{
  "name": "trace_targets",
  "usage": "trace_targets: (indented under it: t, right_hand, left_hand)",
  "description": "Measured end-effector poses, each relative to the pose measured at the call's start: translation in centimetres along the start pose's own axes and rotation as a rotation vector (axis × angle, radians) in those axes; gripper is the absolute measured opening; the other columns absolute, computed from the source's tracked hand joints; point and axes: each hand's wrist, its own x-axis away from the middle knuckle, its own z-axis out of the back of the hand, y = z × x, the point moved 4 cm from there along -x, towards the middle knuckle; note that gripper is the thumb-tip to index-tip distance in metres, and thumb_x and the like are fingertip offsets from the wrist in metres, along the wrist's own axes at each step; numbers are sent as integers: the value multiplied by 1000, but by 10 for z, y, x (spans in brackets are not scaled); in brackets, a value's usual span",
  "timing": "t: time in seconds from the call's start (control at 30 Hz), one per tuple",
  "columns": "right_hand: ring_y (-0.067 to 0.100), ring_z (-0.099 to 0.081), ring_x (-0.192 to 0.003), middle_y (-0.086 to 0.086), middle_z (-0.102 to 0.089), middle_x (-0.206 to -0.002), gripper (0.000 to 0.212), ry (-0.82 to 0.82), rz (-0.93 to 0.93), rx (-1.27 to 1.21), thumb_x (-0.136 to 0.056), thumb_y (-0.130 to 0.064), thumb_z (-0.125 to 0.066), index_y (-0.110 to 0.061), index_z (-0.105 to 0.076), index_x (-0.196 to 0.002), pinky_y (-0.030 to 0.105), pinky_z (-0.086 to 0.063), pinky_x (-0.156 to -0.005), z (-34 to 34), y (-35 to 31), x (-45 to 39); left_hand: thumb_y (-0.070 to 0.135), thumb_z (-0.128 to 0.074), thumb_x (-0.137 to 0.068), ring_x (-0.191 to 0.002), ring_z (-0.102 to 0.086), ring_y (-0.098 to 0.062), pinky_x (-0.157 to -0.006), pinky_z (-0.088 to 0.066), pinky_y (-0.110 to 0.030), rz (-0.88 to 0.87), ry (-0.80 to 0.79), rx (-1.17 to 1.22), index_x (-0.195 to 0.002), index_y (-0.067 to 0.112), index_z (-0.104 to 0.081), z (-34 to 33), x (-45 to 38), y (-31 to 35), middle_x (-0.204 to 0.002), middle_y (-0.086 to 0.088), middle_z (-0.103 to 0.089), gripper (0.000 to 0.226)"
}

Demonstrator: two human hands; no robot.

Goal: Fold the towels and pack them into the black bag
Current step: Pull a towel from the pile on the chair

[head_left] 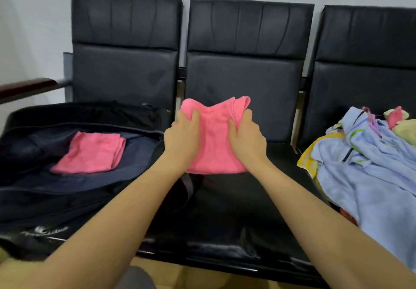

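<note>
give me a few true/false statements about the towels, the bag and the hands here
1. Both hands, left hand and right hand, hold a pink towel. True.
2. The black bag is zipped shut. False: it lies open, its inside showing.
3. A folded pink towel already lies in the bag. True.
4. The unfolded pile sits on the left seat. False: it is on the right seat, and the bag is on the left.
5. The held towel is blue. False: it is pink; a light blue towel lies in the pile.
</note>
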Motion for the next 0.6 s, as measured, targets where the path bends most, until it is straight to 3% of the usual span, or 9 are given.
trace_targets:
  t: [0.2,0.33,0.47,0.6]
  right_hand:
    - [32,-57,-101,13,-56,-118,39,-137,32,-270,-100,-35,-39,-10,-36,-130,42,-46,-82,-47,-70,-18]
    - [34,-57,-106,14,-56,-121,43,-214,48,-312,-99,-33,-42,-10,-34,-135,48,-47,-89,-101,-103,-26]
    - [35,-56,-110,13,-59,-121,48,-246,116,-110,-99,-33,-41,-10,-30,-139,45,-39,-94,-156,-125,-39]
    - [29,-58,-96,8,-66,-101,38,-167,283,207,-97,-28,-43,-4,-42,-126,38,-22,-88,-206,-138,-61]
  left_hand:
    - [5,-34,-94,-69,-49,-30,-59,-36,-38,119,34,47,-135,14,-32,13,-17,-90,-113,-15,-40,42]
    - [8,-35,-94,-65,-42,-29,-60,-34,-39,161,4,91,-133,14,-33,-8,-24,-150,-108,-15,-38,39]
    - [8,-35,-95,-69,-47,-32,-60,-35,-40,221,-73,104,-130,12,-33,-48,-33,-196,-109,-14,-37,36]
    - [12,-35,-96,-73,-48,-33,-62,-36,-40,268,-150,144,-133,14,-30,-90,-53,-230,-112,-14,-36,37]
